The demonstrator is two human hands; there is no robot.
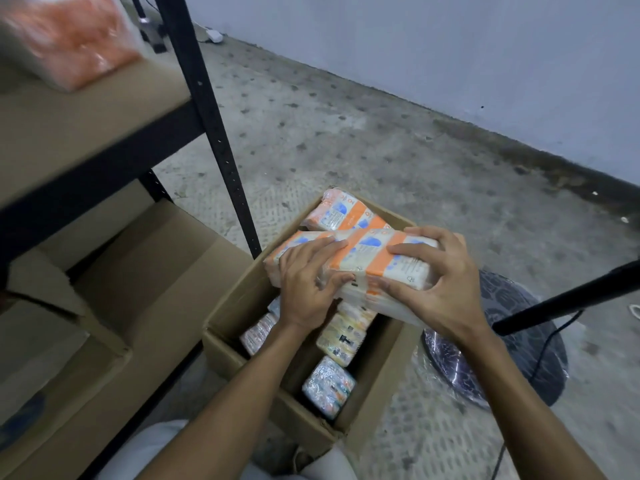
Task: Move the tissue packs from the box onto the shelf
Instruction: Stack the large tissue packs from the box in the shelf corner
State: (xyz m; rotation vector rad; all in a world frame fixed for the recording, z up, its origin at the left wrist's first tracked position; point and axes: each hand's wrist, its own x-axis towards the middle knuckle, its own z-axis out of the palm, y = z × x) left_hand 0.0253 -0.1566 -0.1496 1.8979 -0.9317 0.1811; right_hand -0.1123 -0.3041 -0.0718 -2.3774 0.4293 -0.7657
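Observation:
An open cardboard box (242, 306) stands on the floor with several tissue packs inside. Both hands grip a bundle of white and orange tissue packs (363, 258) held just above the box. My left hand (304, 285) clasps the bundle's left part, fingers over the top and thumb on the near side. My right hand (440, 282) clasps its right end. Another pack (343, 211) lies at the box's far end, and more packs (329, 386) sit deep inside. A blurred orange pack (76, 36) rests on the shelf board (86, 123) at the upper left.
The shelf's black upright post (214, 133) stands between shelf and box. A large open cardboard box (114, 306) fills the lower shelf level at left. A round black stand base (512, 341) wrapped in plastic and its dark pole (571, 299) sit right of the box. A grey wall runs behind.

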